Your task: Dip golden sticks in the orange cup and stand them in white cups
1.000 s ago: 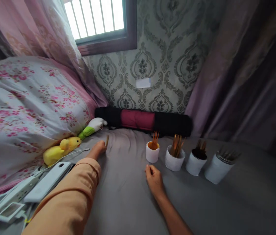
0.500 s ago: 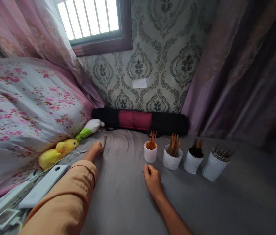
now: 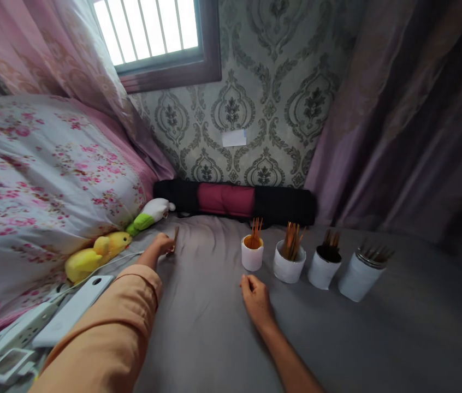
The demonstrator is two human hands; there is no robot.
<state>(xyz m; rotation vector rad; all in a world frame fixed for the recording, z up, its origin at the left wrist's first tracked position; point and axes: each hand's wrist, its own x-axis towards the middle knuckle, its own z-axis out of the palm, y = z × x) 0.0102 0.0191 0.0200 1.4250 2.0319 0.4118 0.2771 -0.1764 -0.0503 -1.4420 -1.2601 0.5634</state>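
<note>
Thin brown sticks (image 3: pixel 176 236), one small bundle too fine to count singly, stand left of the frame's centre, gripped in the closed left hand (image 3: pixel 160 244). One right hand (image 3: pixel 255 297), lower centre, has its fingers curled shut; I cannot tell whether they hold anything. Four white-wrapped round containers (image 3: pixel 252 255) form one row from centre to right on one grey cloth (image 3: pixel 214 333), each holding an overlapping bunch of upright sticks (image 3: pixel 292 243). The leftmost is just above the right hand; the rightmost has a metal rim. Two plush toys lie at left: one yellow duck (image 3: pixel 95 255) and one white-and-green toy (image 3: pixel 158 207). One long black bag (image 3: pixel 284 206) with one dark red band crosses the centre. One white power strip (image 3: pixel 26 330) lies lower left, and one barred window (image 3: pixel 153 30) is upper left.
</note>
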